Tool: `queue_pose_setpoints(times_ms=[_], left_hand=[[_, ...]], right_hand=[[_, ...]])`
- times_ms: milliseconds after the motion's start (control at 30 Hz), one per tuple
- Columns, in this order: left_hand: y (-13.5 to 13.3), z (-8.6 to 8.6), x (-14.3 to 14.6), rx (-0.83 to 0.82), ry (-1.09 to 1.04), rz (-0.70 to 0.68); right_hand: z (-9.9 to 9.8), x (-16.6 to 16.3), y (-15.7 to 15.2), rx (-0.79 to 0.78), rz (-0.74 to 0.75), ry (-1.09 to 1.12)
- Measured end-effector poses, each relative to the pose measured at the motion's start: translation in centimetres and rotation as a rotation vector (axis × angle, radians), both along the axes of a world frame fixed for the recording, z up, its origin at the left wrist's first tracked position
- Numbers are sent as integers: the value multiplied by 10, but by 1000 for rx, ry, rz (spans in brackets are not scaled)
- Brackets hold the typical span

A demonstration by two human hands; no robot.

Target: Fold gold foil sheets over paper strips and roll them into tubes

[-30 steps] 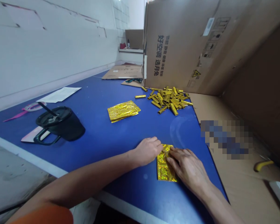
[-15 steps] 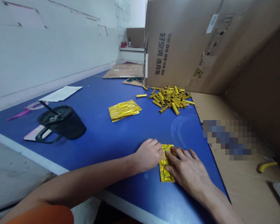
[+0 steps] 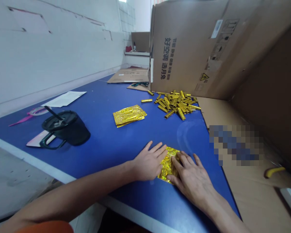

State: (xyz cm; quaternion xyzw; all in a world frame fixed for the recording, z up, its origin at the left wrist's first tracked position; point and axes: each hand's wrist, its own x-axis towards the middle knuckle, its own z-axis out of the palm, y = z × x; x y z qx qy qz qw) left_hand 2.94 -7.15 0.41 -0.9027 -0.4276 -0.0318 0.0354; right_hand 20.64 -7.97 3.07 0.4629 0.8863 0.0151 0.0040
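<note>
A crinkled sheet of shiny gold foil paper (image 3: 168,161) lies on the blue tabletop in front of me. My left hand (image 3: 150,161) rests on its left edge with fingers stretched out. My right hand (image 3: 191,171) lies across its right side, fingers extended and pressing down, hiding part of the sheet. Neither hand grasps anything. Beyond them is a flat stack of gold foil sheets (image 3: 129,115). Farther back, a pile of small gold foil tubes (image 3: 176,103) is heaped, with a single gold tube (image 3: 146,100) lying to its left.
At left stands a dark mug (image 3: 74,129) with a lid and straw, near a white paper (image 3: 65,98) and a roll of tape (image 3: 37,111). A large cardboard box (image 3: 186,58) borders the back right. Cardboard (image 3: 247,194) lies beyond the table's right edge.
My left hand has gone from curled fingers to spread flat, shifting slightly left. More of the gold sheet shows between my hands, and it has turned a little. My right hand stays on it.
</note>
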Motion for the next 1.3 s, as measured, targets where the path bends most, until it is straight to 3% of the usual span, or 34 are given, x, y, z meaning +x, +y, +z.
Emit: queue_pose_setpoints(times_ms=[233, 667, 1000, 1300], left_hand=[[-7, 0, 0, 4, -76, 60], [-8, -3, -7, -43, -98, 15], [0, 6, -2, -46, -77, 40], [1, 5, -2, -49, -116, 38]], right_hand=[[-2, 2, 3, -115, 15, 42], [2, 16, 7, -326, -3, 126], [-5, 17, 13, -278, -35, 97], [-1, 31, 14, -333, 37, 132]])
